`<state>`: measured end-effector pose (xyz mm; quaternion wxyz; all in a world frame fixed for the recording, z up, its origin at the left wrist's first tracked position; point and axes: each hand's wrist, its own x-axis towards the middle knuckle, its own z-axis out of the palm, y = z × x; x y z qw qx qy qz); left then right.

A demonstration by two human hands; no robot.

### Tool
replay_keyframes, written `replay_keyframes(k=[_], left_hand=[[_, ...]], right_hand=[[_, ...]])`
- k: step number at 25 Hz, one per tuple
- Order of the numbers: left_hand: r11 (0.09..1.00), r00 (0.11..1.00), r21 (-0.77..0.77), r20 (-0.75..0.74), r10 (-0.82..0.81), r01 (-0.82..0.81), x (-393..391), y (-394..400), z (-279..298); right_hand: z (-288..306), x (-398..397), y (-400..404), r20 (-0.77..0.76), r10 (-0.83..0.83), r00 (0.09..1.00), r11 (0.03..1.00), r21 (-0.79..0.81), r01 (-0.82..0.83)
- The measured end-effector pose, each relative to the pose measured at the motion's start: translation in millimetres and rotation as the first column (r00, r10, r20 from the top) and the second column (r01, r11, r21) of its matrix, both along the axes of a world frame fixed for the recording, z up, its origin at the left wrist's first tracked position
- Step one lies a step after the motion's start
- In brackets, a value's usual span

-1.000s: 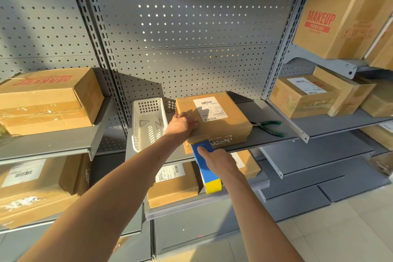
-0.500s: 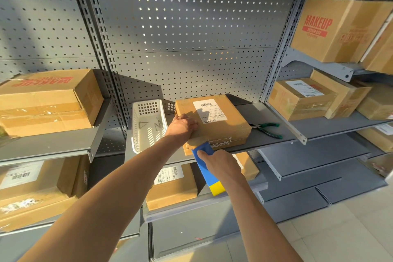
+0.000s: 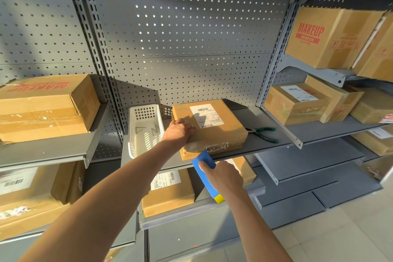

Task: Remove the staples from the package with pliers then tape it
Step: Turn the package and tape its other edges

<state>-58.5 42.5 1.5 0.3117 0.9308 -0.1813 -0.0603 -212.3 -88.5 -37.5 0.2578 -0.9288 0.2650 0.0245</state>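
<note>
A brown cardboard package (image 3: 221, 132) with a white shipping label lies on the grey middle shelf (image 3: 263, 144). My left hand (image 3: 178, 132) rests on its left top edge, holding it down. My right hand (image 3: 223, 176) grips a blue and yellow tape dispenser (image 3: 205, 164), whose blue head touches the package's front face near the lower left corner. Green-handled pliers (image 3: 263, 133) lie on the shelf just right of the package. Several bent staples (image 3: 148, 130) lie in the white basket.
A white perforated basket (image 3: 136, 134) stands left of the package. Cardboard boxes (image 3: 44, 108) fill the left and right shelves, and more boxes (image 3: 168, 193) sit on the shelf below. A perforated grey back panel rises behind.
My right hand has slid the tape dispenser slightly down and away along the package's front edge. My left hand has stayed on the package.
</note>
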Motion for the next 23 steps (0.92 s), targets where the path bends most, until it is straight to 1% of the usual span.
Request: replay_keyframes(k=[2, 3, 5, 7, 10, 14, 16, 17, 19, 23], left_hand=[[1.000, 1.000, 0.010, 0.001, 0.009, -0.009, 1.3, 0.1, -0.1], [0.999, 1.000, 0.037, 0.023, -0.008, 0.007, 1.5, -0.4, -0.1], [0.988, 0.993, 0.140, 0.085, -0.084, 0.072, 0.4, -1.6, 3.4], [0.980, 0.983, 0.177, 0.140, -0.118, 0.093, -0.5, -3.0, 6.9], [0.963, 0.982, 0.250, 0.129, -0.139, 0.103, 0.7, -4.6, 9.4], [0.962, 0.986, 0.258, 0.113, -0.125, 0.092, 1.3, -7.1, 11.5], [0.961, 0.985, 0.258, 0.116, -0.130, 0.096, 4.6, -8.2, 10.2], [0.967, 0.988, 0.239, 0.110, -0.113, 0.084, 8.0, -9.0, 7.3], [0.966, 0.993, 0.253, 0.088, -0.083, 0.059, 15.0, -10.9, 3.9], [0.956, 0.994, 0.294, 0.103, -0.036, 0.004, 20.5, -19.1, 4.3]], right_hand=[[2.0, -1.2, 0.0, 0.019, -0.021, 1.000, 1.000, 0.013, 0.020], [4.3, -1.1, 0.0, 0.030, -0.030, 0.999, 0.999, 0.024, 0.029], [10.0, -0.6, -1.1, 0.047, -0.040, 0.998, 0.998, 0.040, 0.038], [15.2, 0.0, -2.3, 0.066, -0.046, 0.997, 0.998, 0.039, 0.044], [20.6, 0.8, -4.6, 0.090, -0.060, 0.994, 0.997, 0.043, 0.056], [34.9, 1.7, -12.2, 0.144, -0.091, 0.985, 0.995, 0.044, 0.086], [47.3, 2.8, -19.5, 0.166, -0.101, 0.981, 0.995, 0.010, 0.100], [54.1, 4.4, -24.0, 0.172, -0.102, 0.980, 0.994, -0.019, 0.107], [65.1, 10.6, -35.0, 0.190, -0.100, 0.977, 0.991, -0.072, 0.116], [80.2, 31.0, -66.7, 0.254, -0.094, 0.963, 0.993, -0.045, 0.109]])
